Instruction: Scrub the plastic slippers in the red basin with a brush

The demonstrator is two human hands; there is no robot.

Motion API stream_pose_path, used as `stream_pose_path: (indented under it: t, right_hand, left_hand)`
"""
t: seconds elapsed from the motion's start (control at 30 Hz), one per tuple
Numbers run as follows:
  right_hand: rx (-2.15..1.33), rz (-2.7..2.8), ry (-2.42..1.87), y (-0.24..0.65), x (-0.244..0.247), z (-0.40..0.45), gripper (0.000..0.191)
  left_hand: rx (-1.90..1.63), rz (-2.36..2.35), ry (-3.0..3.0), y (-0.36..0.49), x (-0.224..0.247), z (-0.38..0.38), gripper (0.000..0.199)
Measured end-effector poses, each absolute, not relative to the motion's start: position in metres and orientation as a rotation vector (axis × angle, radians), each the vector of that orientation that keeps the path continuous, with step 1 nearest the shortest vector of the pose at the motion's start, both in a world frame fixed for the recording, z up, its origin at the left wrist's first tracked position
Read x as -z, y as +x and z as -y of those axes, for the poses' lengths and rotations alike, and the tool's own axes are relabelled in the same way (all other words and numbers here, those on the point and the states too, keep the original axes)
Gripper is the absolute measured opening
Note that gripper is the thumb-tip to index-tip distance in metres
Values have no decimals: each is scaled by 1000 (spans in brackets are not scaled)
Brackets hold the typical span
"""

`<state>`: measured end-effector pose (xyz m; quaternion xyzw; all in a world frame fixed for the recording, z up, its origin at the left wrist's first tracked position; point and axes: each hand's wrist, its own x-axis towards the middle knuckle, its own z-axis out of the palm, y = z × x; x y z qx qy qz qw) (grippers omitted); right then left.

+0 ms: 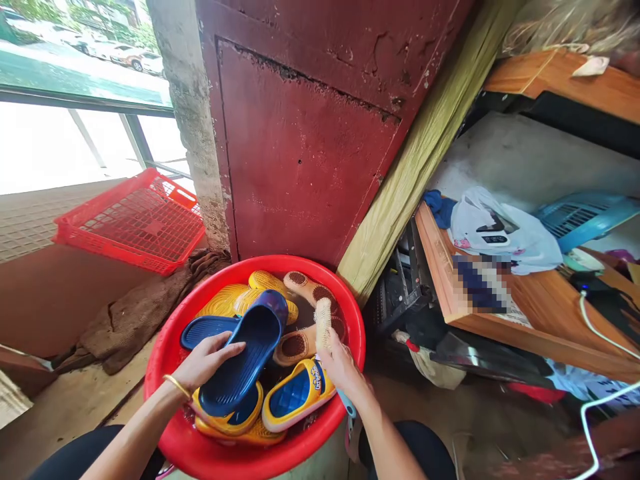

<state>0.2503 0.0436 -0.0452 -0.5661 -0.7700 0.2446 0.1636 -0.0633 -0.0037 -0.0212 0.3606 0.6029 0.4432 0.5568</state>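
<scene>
A dark blue slipper (250, 347) is tilted over the red basin (153, 373), and my left hand (213, 360) grips its side, thumb on the footbed. My right hand (340, 365) is closed round a scrub brush (324, 321), pale bristles upward and a light blue handle end below the fist. Under and around them in the basin lie a yellow clog with blue lining (299, 393), a second blue slipper (207, 330), tan slippers with brown dotted soles (303, 283) and yellow slippers (225, 301). Some water shows between the shoes.
A red plastic crate (135, 223) stands at the left by the window. Behind the basin is a dark red door (305, 160). At the right, a wooden shelf (470, 313) bears a white plastic bag (505, 230) and a blue basket (590, 217); a white cable (587, 427) hangs down.
</scene>
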Motion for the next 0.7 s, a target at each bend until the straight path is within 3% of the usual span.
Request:
stream_pose_path:
  t: [0.13,0.27,0.5,0.7]
  right_hand:
    - [-416,2342,-1767,244,50,-52,58]
    - [-254,2483,-1871,227,56,-63,57]
    - [-388,2572,-1918,205,62,-70,50]
    - [-475,2541,-1795,223,23,-53,60]
  left_hand:
    - [-1243,-1244,577,-34,21,-1,45]
    - [-1183,-1176,404,5,50,-11,30]
    - [-1170,-1417,391,16,97,-29,21]
    - [-1170,-1442,351,14,109,-41,15]
